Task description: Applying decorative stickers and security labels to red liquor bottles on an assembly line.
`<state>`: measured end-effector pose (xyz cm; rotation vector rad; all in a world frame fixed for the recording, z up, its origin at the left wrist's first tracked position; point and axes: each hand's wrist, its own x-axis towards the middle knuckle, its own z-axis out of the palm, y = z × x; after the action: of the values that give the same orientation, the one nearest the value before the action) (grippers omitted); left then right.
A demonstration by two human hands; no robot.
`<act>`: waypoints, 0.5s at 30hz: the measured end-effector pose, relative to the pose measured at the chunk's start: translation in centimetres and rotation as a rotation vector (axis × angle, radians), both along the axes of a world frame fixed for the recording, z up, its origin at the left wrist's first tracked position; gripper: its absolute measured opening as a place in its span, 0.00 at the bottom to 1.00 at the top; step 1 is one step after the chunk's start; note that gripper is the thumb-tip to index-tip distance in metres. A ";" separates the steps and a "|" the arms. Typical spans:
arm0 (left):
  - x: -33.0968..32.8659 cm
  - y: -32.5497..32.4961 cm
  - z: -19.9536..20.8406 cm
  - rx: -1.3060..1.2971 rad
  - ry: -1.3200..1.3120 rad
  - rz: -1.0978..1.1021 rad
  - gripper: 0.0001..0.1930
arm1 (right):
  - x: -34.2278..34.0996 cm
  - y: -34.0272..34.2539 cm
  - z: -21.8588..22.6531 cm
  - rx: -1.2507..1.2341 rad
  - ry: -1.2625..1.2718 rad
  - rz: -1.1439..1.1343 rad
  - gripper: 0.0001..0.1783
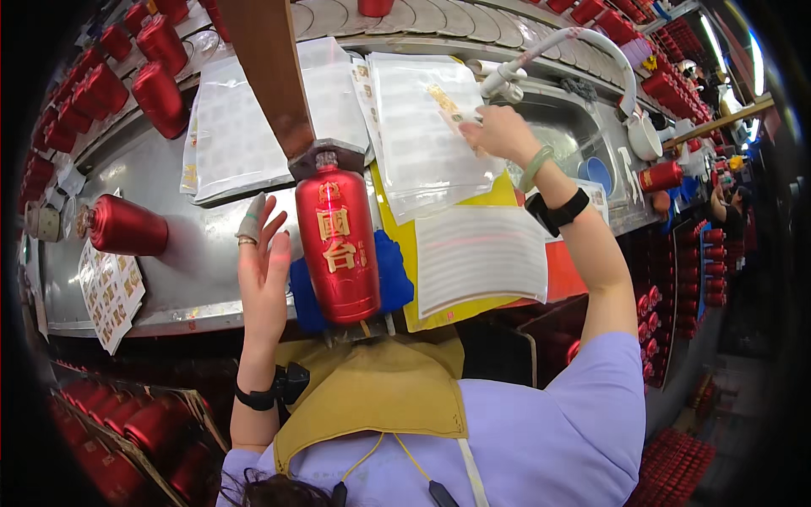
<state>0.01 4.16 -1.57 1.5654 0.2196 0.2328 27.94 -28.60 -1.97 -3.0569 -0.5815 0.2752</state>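
Observation:
A red bottle (345,245) with gold characters lies on a blue pad (394,283) in front of me, its neck held under a metal clamp (329,158). My left hand (263,258) is beside the bottle's left flank, fingers apart and holding nothing; its forefinger wears a grey finger cot. My right hand (498,131) reaches far over a clear sheet of labels (427,127) and pinches a small gold label (444,101). A jade bangle and black band sit on that wrist.
Another red bottle (125,225) lies on the steel bench (186,262) at left, beside a label sheet (110,291). More red bottles (156,93) ride a conveyor behind. A white hose (583,38), white cup (646,137) and a crate of bottles (135,431) are nearby.

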 end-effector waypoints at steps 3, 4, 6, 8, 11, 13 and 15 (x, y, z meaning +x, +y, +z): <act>0.1 -0.6 0.2 -0.018 -0.052 -0.029 0.31 | 1.2 -2.6 -1.8 0.151 -0.083 -0.246 0.37; 0.2 -0.9 0.6 -0.026 -0.085 -0.043 0.31 | 2.2 -4.9 -4.0 0.190 0.056 -0.302 0.35; -0.5 -0.7 1.0 0.017 -0.082 -0.011 0.30 | 2.2 -6.1 -4.4 0.353 0.238 -0.375 0.30; -0.9 -0.2 1.3 0.066 -0.093 -0.003 0.29 | 2.9 -9.7 -5.2 0.414 0.247 -0.398 0.28; -1.0 0.7 1.5 0.053 -0.083 0.003 0.29 | 1.2 -9.5 -3.9 0.428 0.150 -0.404 0.24; -0.6 0.7 2.3 0.032 -0.131 0.032 0.26 | -1.2 -6.5 0.0 0.445 -0.001 -0.316 0.21; 0.8 0.8 4.0 0.067 -0.176 -0.066 0.26 | -4.8 -1.9 5.2 0.559 -0.002 -0.183 0.20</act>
<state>0.83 4.92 2.41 1.6053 0.0227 0.3269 23.11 -30.46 3.23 -2.5421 -0.3057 0.0842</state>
